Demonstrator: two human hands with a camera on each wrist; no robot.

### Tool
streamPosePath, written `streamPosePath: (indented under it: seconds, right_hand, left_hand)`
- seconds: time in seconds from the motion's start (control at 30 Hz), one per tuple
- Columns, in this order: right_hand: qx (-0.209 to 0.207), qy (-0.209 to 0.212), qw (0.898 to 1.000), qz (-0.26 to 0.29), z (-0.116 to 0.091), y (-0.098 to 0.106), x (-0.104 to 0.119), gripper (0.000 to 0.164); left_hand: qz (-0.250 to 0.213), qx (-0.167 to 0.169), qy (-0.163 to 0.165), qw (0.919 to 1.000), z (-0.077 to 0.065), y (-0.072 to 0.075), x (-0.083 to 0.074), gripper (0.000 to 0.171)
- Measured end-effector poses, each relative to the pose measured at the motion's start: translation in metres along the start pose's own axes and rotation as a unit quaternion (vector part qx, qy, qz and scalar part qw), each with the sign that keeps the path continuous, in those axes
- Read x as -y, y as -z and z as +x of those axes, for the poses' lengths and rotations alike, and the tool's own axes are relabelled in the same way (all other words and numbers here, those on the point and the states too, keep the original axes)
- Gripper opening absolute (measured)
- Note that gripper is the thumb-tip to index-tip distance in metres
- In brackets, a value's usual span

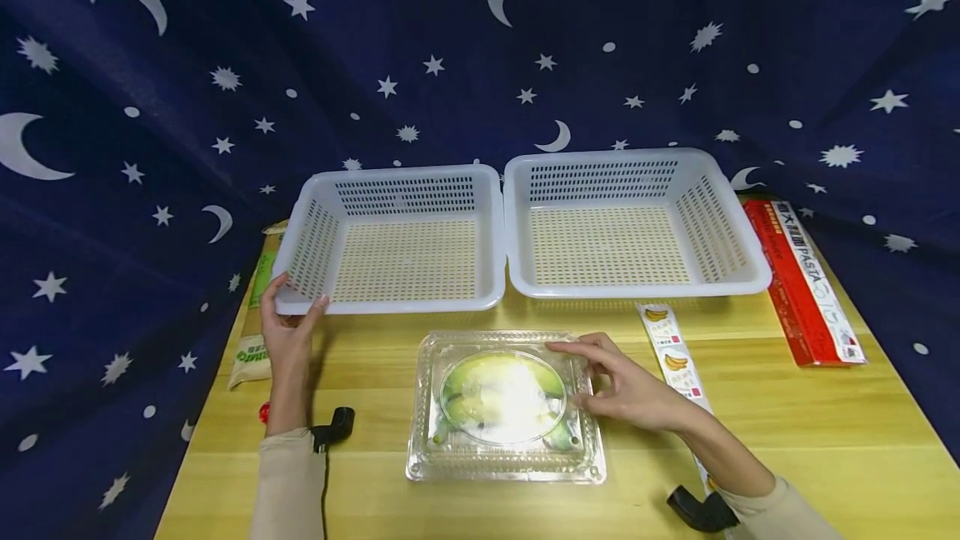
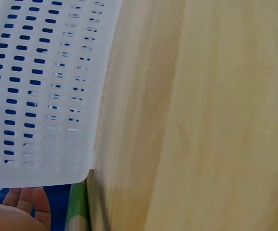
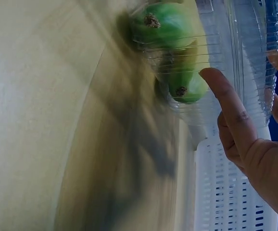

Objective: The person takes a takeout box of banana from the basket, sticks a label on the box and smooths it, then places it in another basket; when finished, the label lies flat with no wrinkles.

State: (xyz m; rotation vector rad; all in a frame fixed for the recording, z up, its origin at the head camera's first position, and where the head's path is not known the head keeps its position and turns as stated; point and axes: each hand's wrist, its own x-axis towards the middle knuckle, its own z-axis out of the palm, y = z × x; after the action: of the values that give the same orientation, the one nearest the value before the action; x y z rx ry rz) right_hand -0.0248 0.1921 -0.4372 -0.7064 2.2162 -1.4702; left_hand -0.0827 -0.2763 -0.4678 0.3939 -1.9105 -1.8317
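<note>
My left hand (image 1: 288,344) grips the front-left corner of the left white basket (image 1: 405,307), thumb at the front rim and fingers round the side. The left wrist view shows fingers (image 2: 26,202) beside the basket wall (image 2: 38,62). A clear plastic clamshell box (image 1: 442,469) lies on the table in front of the baskets, its lid shining with glare. Inside it are green and yellowish fruits (image 3: 165,26) with brown stem ends. My right hand (image 1: 633,390) holds the box at its right end, thumb (image 3: 225,94) against one side and fingertips at the far edge.
A second white basket (image 1: 637,288) stands right of the first. Farther right lies a red and white pasta pack (image 1: 806,290). A strip of banana-print packets (image 1: 671,348) runs behind the right forearm. Green and tan packages (image 1: 251,357) lie at the left. A star-patterned cloth (image 1: 450,40) hangs behind.
</note>
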Motion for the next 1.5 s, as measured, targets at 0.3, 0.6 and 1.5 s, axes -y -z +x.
streamPosePath:
  seconds: [0.3, 0.6, 1.5]
  right_hand:
    - [0.011, -0.014, 1.0, -0.006, 0.008, -0.002, 0.0, 0.073]
    - [0.016, -0.026, 0.999, 0.027, 0.011, -0.004, -0.001, 0.07]
    - [-0.063, 0.0, 0.997, 0.04, -0.021, -0.001, -0.014, 0.055]
  left_hand:
    - [0.013, 0.008, -0.004, 0.9999, 0.0, 0.0, -0.005, 0.066]
    - [0.006, -0.056, -0.157, 0.986, -0.009, -0.008, -0.031, 0.048]
    - [-0.02, 0.538, -0.153, 0.8285, -0.065, -0.075, -0.056, 0.042]
